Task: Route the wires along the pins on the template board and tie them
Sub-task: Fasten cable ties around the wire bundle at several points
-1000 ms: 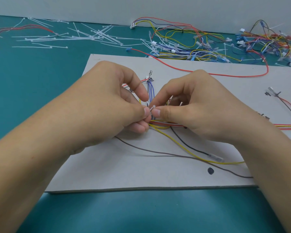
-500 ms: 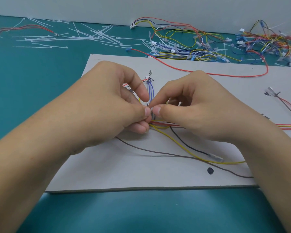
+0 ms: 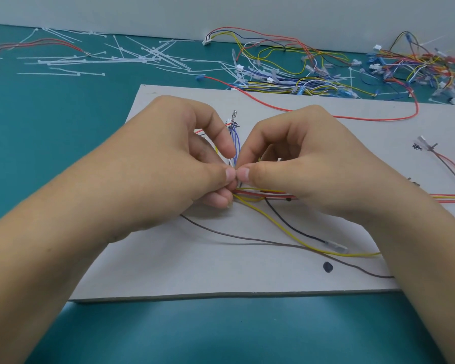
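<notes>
Hands, two: left hand (image 3: 168, 166), right hand (image 3: 310, 166), on one wire bundle (image 3: 267, 192).

Single head-worn wide-angle view; faces forward and down across bench (image 3: 50, 132); sits close above board (image 3: 195, 271), near edge low in frame; wall (image 3: 221, 11) bounds far side.

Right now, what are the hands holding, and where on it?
Left hand and right hand pinch the wire bundle at the junction just below its blue wires. Tie in the grip: cannot tell.
</notes>
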`<state>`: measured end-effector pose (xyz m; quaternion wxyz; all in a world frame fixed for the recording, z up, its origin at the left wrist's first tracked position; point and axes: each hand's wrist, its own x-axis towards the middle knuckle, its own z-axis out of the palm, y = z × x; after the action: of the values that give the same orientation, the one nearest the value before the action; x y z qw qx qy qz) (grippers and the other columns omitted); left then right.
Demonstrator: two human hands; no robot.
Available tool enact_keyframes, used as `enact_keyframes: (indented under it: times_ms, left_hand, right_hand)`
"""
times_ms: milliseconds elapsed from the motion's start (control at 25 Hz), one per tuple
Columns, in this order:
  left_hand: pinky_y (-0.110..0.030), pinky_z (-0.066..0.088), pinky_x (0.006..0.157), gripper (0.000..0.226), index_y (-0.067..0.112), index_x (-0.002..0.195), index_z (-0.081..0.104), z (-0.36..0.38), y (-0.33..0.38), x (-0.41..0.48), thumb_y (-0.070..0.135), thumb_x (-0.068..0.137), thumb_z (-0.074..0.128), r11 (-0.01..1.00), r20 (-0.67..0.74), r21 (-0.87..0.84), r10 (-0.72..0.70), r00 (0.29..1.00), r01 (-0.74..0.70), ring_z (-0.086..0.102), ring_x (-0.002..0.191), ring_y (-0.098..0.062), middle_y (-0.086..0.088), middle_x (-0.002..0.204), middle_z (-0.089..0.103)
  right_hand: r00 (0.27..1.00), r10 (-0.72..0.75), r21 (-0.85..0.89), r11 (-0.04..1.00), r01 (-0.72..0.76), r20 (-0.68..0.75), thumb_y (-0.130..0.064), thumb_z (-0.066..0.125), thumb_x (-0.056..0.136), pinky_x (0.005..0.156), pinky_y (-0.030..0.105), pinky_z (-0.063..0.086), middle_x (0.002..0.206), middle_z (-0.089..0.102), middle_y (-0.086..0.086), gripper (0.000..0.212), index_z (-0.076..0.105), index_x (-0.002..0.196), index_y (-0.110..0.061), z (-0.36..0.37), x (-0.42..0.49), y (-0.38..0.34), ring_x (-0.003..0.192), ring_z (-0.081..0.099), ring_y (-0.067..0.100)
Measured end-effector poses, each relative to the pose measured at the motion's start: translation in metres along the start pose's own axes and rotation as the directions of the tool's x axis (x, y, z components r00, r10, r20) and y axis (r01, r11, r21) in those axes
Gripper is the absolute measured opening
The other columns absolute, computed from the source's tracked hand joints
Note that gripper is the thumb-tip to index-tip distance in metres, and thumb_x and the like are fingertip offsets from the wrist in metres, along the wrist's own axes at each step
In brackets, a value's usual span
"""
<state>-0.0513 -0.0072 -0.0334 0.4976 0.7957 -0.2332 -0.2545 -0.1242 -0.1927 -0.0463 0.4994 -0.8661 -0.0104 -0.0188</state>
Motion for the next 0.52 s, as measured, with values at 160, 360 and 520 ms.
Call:
enact_keyframes:
  times_ms: [160,360,520]
  left_hand:
    - [-0.056,0.062,0.083,0.010,0.009,0.082,0.072,0.000,0.000,0.000,0.001,0.085,0.077,1.000,0.001,0.005,-0.008,1.000,0.008,0.078,0.066,-0.031,-0.014,0.068,0.076]
    - [-0.053,0.064,0.080,0.012,0.022,0.080,0.076,-0.001,0.001,-0.001,0.012,0.081,0.082,0.997,0.003,0.074,0.019,1.000,-0.019,0.078,0.062,-0.025,-0.009,0.065,0.076]
    - [-0.027,0.058,0.046,0.012,0.027,0.078,0.075,0.001,0.001,-0.001,0.018,0.082,0.081,0.976,-0.048,0.209,0.068,0.997,-0.057,0.067,0.041,-0.012,0.005,0.053,0.070]
  right_hand:
    - [0.998,-0.010,0.001,1.000,0.010,-0.060,-0.014,0.068,0.073,0.050,0.024,0.040,0.057,0.064,-0.003,0.007,0.075,0.073,-0.013,0.006,0.001,-0.002,0.053,0.051,0.010]
    - [0.994,-0.015,0.009,1.000,0.016,-0.104,-0.010,0.068,0.071,0.049,0.024,0.037,0.054,0.059,-0.002,0.006,0.073,0.070,-0.010,0.010,0.002,-0.003,0.051,0.048,0.009]
    - [0.990,-0.007,0.012,1.000,0.009,-0.140,-0.014,0.065,0.068,0.050,0.027,0.039,0.055,0.059,0.004,0.008,0.071,0.068,-0.009,0.014,0.003,-0.005,0.051,0.048,0.009]
